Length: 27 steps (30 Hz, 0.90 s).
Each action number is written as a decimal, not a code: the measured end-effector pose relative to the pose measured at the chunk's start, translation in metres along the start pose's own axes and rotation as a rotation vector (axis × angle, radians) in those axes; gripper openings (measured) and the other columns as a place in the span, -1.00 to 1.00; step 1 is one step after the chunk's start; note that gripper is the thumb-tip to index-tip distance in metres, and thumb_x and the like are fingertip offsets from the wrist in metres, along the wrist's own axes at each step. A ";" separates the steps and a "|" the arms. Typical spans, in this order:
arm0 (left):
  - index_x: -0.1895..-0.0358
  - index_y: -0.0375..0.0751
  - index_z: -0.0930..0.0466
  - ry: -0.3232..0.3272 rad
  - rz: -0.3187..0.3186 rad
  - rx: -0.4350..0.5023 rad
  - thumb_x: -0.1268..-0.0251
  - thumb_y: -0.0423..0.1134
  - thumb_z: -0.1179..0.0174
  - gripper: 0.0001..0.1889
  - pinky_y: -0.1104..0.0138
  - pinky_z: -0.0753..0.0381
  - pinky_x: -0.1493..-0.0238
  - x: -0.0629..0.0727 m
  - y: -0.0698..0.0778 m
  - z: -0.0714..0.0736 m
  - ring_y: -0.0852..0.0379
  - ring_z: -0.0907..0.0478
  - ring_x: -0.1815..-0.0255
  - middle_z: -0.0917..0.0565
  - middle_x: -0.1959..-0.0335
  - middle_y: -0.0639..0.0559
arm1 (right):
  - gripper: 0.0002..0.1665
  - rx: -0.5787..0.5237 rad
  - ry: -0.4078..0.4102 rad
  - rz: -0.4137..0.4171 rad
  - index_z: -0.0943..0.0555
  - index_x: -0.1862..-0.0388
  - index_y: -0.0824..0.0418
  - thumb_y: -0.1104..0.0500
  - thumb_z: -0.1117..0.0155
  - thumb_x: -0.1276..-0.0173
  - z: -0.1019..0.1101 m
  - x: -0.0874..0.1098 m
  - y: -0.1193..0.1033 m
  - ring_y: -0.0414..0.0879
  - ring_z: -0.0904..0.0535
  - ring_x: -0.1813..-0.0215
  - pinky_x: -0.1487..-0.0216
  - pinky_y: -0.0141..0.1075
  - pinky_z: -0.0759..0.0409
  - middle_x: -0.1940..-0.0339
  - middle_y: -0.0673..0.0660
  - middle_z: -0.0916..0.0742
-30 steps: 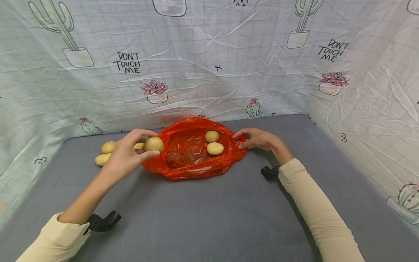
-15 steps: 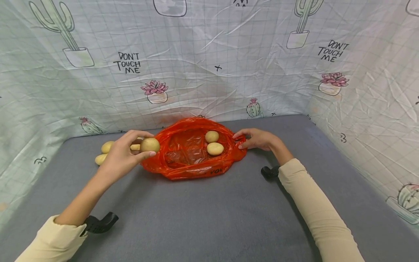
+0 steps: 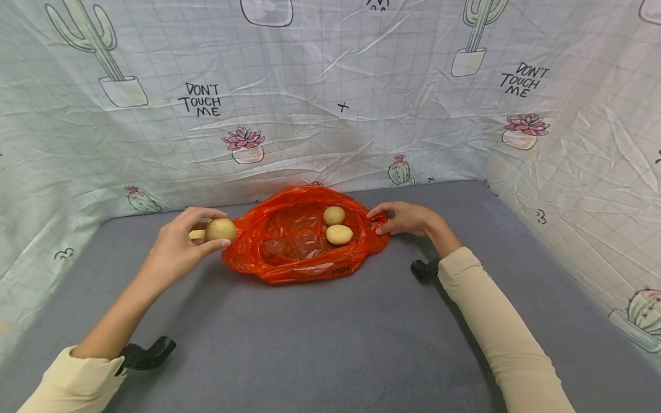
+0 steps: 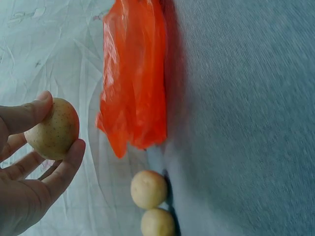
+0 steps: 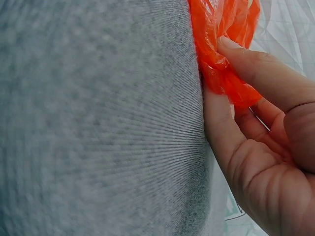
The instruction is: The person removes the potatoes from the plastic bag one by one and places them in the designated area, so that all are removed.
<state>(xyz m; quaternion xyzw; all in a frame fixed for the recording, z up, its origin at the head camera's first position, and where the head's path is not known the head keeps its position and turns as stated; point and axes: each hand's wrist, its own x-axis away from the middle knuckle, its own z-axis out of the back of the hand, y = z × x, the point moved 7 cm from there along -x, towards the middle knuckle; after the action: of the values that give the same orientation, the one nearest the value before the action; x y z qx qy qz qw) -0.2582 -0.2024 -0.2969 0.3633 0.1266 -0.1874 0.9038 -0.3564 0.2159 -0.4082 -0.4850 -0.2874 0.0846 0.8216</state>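
Note:
A round, tan potato is gripped between the thumb and fingers of my left hand, just off the left end of a red plastic bag. The left wrist view shows this potato raised above the grey surface, its skin speckled. The bag lies with its mouth spread wide. Inside it, toward the right, rest two potatoes, a rounder one behind a paler oval one. My right hand pinches the bag's right end; in the right wrist view the crumpled red plastic sits between thumb and fingers.
Two more potatoes, one beside another, lie on the grey cloth-covered table left of the bag, mostly hidden behind my left hand in the head view. A printed cloth curtain rises behind the table's back edge.
My left hand has drawn leftward with its potato, away from the bag's opening, and now covers the potatoes lying at the left. The right hand and bag stay nearly still.

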 end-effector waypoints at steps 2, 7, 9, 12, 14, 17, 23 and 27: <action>-0.15 -0.22 -0.62 0.000 0.006 -0.010 -0.11 -0.38 -0.52 -0.50 0.70 -0.52 0.26 0.001 -0.004 0.002 -0.21 -0.69 0.03 -0.59 -0.07 -0.16 | -0.35 -0.001 -0.004 0.000 -0.40 -0.46 0.24 0.35 -0.31 -0.43 0.000 0.000 0.000 -0.01 -0.44 -0.25 -0.20 -0.22 -0.56 -0.53 0.25 -0.30; -0.16 -0.24 -0.62 -0.002 0.019 -0.018 -0.11 -0.34 -0.54 -0.49 0.65 -0.55 0.31 0.001 -0.014 0.005 -0.29 -0.71 0.08 -0.59 -0.05 -0.21 | -0.35 -0.003 -0.006 0.004 -0.39 -0.47 0.25 0.34 -0.31 -0.43 -0.001 0.000 -0.001 0.00 -0.43 -0.28 -0.22 -0.21 -0.55 -0.54 0.25 -0.30; -0.16 -0.24 -0.62 0.003 0.021 -0.030 -0.10 -0.33 -0.54 -0.49 0.65 -0.54 0.33 0.001 -0.017 0.007 -0.31 -0.70 0.08 -0.58 -0.05 -0.22 | -0.35 -0.004 -0.005 0.008 -0.39 -0.47 0.25 0.35 -0.31 -0.43 -0.002 0.000 -0.002 0.00 -0.43 -0.29 -0.22 -0.21 -0.55 -0.54 0.25 -0.30; -0.16 -0.25 -0.62 0.003 0.022 -0.047 -0.10 -0.34 -0.54 -0.49 0.66 -0.53 0.35 0.001 -0.020 0.009 -0.33 -0.70 0.08 -0.58 -0.04 -0.25 | -0.36 -0.009 -0.004 0.012 -0.39 -0.46 0.25 0.35 -0.30 -0.44 -0.002 0.000 -0.002 -0.01 -0.44 -0.27 -0.19 -0.23 -0.56 -0.53 0.25 -0.30; -0.16 -0.26 -0.62 -0.005 0.024 -0.050 -0.10 -0.33 -0.54 -0.49 0.65 -0.53 0.35 0.000 -0.022 0.009 -0.35 -0.70 0.07 -0.58 -0.05 -0.27 | -0.36 -0.011 -0.001 0.012 -0.39 -0.46 0.26 0.35 -0.30 -0.44 -0.001 0.000 -0.001 -0.02 -0.45 -0.24 -0.17 -0.25 -0.57 -0.52 0.25 -0.31; -0.17 -0.25 -0.62 -0.016 0.028 -0.055 -0.11 -0.32 -0.54 -0.49 0.65 -0.53 0.34 -0.001 -0.025 0.008 -0.38 -0.69 0.06 -0.58 -0.07 -0.28 | -0.36 -0.014 0.000 0.011 -0.40 -0.46 0.26 0.36 -0.30 -0.43 -0.001 0.000 -0.001 -0.02 -0.45 -0.23 -0.16 -0.27 -0.57 -0.52 0.25 -0.31; -0.17 -0.26 -0.62 -0.025 0.030 -0.065 -0.11 -0.31 -0.54 -0.49 0.66 -0.51 0.33 -0.002 -0.028 0.006 -0.38 -0.68 0.04 -0.58 -0.11 -0.30 | -0.36 -0.010 0.005 0.008 -0.40 -0.46 0.25 0.35 -0.31 -0.43 0.000 -0.001 -0.001 -0.02 -0.45 -0.22 -0.16 -0.27 -0.57 -0.51 0.25 -0.32; -0.17 -0.27 -0.63 -0.029 0.027 -0.073 -0.12 -0.32 -0.53 -0.49 0.67 -0.50 0.32 -0.002 -0.029 0.006 -0.38 -0.68 0.04 -0.58 -0.12 -0.31 | -0.36 -0.013 0.004 0.005 -0.39 -0.46 0.26 0.36 -0.30 -0.43 0.000 0.000 -0.001 -0.01 -0.45 -0.24 -0.19 -0.24 -0.56 -0.52 0.26 -0.30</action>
<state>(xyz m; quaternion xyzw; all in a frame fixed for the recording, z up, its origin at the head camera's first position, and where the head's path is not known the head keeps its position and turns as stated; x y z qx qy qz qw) -0.2716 -0.2252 -0.3098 0.3288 0.1154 -0.1759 0.9207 -0.3568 0.2148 -0.4075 -0.4912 -0.2851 0.0840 0.8187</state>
